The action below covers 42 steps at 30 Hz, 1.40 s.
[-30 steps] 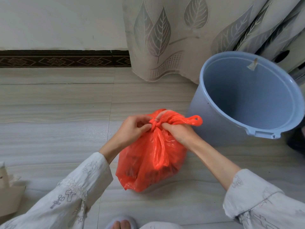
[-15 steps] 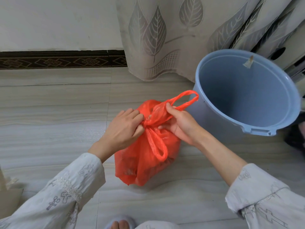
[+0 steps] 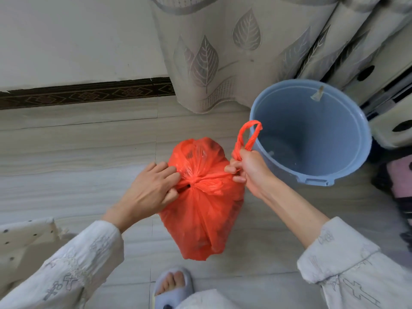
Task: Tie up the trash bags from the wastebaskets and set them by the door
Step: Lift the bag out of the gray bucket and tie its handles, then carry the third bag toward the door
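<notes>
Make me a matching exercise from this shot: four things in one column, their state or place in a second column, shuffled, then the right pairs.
Things
1. orange trash bag
2. blue wastebasket
3. left hand
4. right hand

States
A. grips the bag handle loop that sticks up
B. stands with no bag in it, in front of the curtain
C. pinches plastic beside the knot
D. sits on the floor, neck drawn into a knot

Pairs: 1-D, 2-B, 3-C, 4-A

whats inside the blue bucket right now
The blue bucket holds no bag; a small scrap sticks near its far rim. The bottom looks dim, with faint specks I can't identify.
</notes>
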Available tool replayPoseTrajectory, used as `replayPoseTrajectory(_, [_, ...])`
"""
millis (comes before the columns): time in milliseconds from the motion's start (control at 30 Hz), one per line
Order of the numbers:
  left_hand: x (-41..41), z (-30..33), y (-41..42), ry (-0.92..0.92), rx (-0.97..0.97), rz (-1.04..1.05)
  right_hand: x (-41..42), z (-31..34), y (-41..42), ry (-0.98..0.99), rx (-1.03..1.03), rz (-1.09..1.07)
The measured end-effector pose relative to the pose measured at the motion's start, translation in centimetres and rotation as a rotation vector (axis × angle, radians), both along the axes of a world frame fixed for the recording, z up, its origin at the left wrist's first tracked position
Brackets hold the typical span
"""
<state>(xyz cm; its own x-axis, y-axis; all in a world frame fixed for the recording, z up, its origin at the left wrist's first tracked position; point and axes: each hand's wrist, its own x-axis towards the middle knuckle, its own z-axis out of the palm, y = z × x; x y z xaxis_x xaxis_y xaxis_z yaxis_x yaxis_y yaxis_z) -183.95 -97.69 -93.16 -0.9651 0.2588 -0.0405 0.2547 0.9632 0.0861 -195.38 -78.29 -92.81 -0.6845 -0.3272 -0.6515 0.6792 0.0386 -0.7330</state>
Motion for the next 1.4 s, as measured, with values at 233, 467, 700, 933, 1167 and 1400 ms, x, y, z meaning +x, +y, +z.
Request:
replayPoseTrajectory(233, [1.5, 15.0, 2.9, -0.248, 0.12, 0.151, 1.9, 15.0, 4.1, -0.112, 0.049, 0.16])
replayPoseTrajectory(467, [5.0, 31.7, 6.9, -0.419, 0.38, 0.394, 7.3, 33.8, 4.8, 0.001, 0.16, 0.245])
replayPoseTrajectory(700, [6.3, 46.7, 9.1, -0.404, 0.45, 0.304, 11.5, 49.3, 7.4, 0.118, 0.26, 0.123])
replayPoseTrajectory(933, [6.2, 54.6, 13.3, -0.322, 0.575, -0.063, 18.1, 55.5, 13.5, 0.173, 0.422, -0.217])
replayPoseTrajectory(1167, [9.4, 58.8, 20.3, -0.399, 0.516, -0.485, 30.6, 60.6, 20.2, 0.217, 0.422, -0.696])
replayPoseTrajectory(1400, [19.8, 61.9, 31.8, -0.436, 0.459, -0.881, 48.4, 64.0, 27.1, 0.257, 0.501, -1.113])
